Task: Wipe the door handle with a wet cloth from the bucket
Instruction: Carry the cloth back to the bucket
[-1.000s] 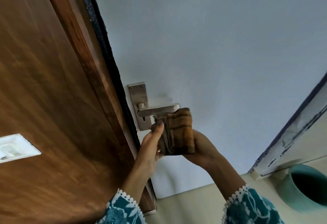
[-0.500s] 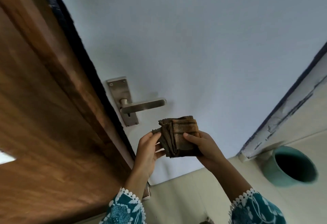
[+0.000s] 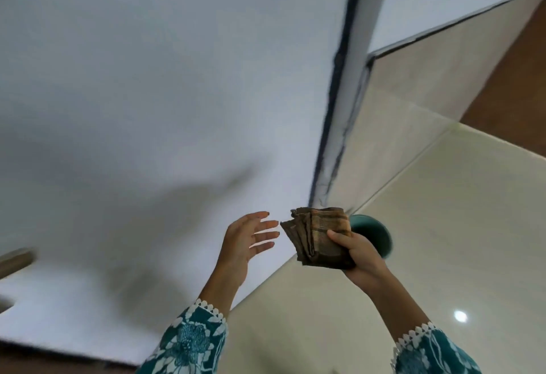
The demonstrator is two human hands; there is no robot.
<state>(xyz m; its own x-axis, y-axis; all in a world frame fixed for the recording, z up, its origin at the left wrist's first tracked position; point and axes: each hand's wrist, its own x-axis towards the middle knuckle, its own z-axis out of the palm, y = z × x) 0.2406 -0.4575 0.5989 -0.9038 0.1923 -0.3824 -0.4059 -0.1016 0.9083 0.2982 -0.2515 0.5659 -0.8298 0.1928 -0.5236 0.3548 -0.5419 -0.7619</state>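
Note:
My right hand grips a folded brown striped cloth, held up in front of the white door. Just left of the cloth, my left hand is off it, fingers spread and empty. A teal bucket stands on the floor behind the cloth and my right hand, mostly hidden by them. Only the blurred tip of the metal door handle shows at the far left edge, well away from both hands.
The door's dark edge runs up the middle of the view. Cream floor tiles spread to the right, with a light glare spot. A brown wooden surface fills the upper right corner.
The view swung right, so the handle slid to the left edge. The cloth came away from the handle toward the bucket. My left hand let go of the cloth and spread its fingers.

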